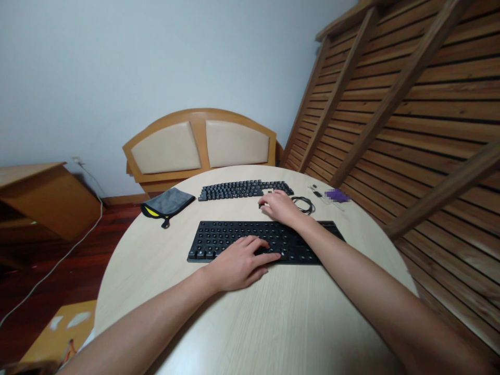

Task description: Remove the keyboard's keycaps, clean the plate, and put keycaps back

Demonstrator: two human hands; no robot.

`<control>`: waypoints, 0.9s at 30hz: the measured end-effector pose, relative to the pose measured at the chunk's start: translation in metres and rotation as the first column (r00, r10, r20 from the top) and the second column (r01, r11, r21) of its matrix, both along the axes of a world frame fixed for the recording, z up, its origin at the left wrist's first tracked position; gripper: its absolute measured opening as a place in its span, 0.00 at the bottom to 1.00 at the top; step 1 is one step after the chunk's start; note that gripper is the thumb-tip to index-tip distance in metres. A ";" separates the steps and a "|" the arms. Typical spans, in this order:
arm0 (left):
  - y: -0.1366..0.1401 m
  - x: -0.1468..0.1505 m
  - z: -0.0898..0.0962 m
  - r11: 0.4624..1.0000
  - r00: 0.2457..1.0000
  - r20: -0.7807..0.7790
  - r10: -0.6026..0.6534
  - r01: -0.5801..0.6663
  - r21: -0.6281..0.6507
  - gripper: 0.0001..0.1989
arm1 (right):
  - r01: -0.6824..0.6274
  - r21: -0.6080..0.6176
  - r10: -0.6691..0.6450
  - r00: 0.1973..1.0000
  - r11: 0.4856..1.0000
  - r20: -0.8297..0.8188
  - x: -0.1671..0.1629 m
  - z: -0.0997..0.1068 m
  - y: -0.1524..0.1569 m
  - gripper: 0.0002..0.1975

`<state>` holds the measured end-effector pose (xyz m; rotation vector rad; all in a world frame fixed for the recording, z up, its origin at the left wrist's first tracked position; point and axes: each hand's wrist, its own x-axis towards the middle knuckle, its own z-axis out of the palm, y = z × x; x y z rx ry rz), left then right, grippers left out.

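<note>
A black keyboard [219, 234] lies across the table in front of me. Most of its keys are bare switches, while some keycaps sit along its bottom row at the left. My left hand [240, 263] rests palm down over its lower middle, fingers stretched and apart, the index finger touching near the bottom row. Beyond the keyboard, loose black keycaps [230, 190] stand in rows. At their near right edge my right hand [280, 208] is closed in a pinch, with a small dark keycap [260, 206] at its fingertips. My right forearm passes over the keyboard's right part.
A grey folded cloth [170, 202] with a yellow lining lies at the left of the round table [133, 271]. A coiled black cable [307, 204], small tools [317, 192] and a blurred purple item [338, 195] are at the right. Wooden slats [390, 114] lean close on the right.
</note>
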<state>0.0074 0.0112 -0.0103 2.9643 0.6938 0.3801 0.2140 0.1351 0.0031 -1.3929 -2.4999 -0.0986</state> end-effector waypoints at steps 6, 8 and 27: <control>0.002 -0.002 0.001 1.000 1.000 0.022 -0.005 0.005 -0.001 0.19 | -0.228 -0.347 0.090 0.925 0.910 -0.370 0.046 0.022 -0.062 0.10; 0.002 -0.002 0.002 1.000 1.000 0.019 -0.009 0.009 -0.002 0.18 | -0.285 -0.475 0.066 0.902 0.832 -0.426 0.057 0.027 -0.081 0.13; 0.004 -0.005 0.002 1.000 1.000 0.007 -0.006 0.007 -0.017 0.19 | -0.307 -0.699 0.044 0.929 0.646 -0.367 0.067 0.022 -0.091 0.18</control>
